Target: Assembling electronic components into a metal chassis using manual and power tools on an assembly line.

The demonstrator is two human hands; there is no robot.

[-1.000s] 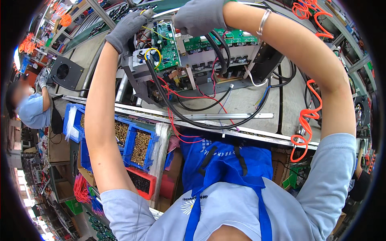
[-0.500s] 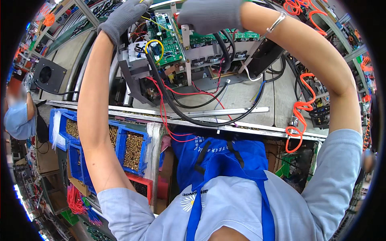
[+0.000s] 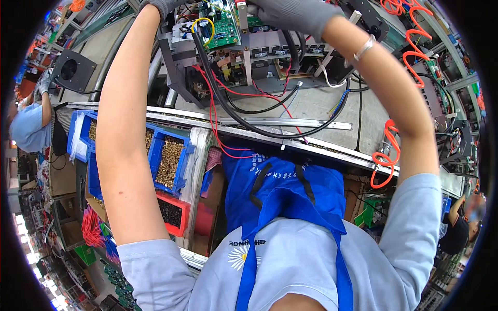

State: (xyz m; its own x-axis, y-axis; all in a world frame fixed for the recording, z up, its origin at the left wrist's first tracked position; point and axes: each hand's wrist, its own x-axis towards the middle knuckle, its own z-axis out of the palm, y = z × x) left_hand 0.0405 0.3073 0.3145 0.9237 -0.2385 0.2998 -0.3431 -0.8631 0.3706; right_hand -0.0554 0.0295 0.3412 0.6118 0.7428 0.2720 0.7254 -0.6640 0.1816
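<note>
My left hand [image 3: 167,5], in a grey knit glove, is cut off by the top edge, its fingers out of sight. It is beside the left end of an open electronics chassis [image 3: 270,85]. My right hand [image 3: 298,16], gloved too, is over the chassis's far side, slightly blurred; its fingers are too unclear to show a grip. A green circuit board [image 3: 224,33] sits between the hands. Next to it loops a yellow wire [image 3: 211,32]. A thick black cable [image 3: 220,111] and thin red wires [image 3: 213,98] hang out of the chassis toward me.
Blue bins [image 3: 170,161] of brass-coloured fasteners and a red bin [image 3: 173,213] of dark parts are below my left forearm. A metal strip [image 3: 290,123] lies before the chassis. Orange coiled hoses [image 3: 386,155] hang at right. A black fan unit [image 3: 75,71] and co-worker [image 3: 32,124] are at left.
The whole scene sits higher in the picture. My left hand has mostly slipped past the top edge. My right hand has shifted right and up over the chassis.
</note>
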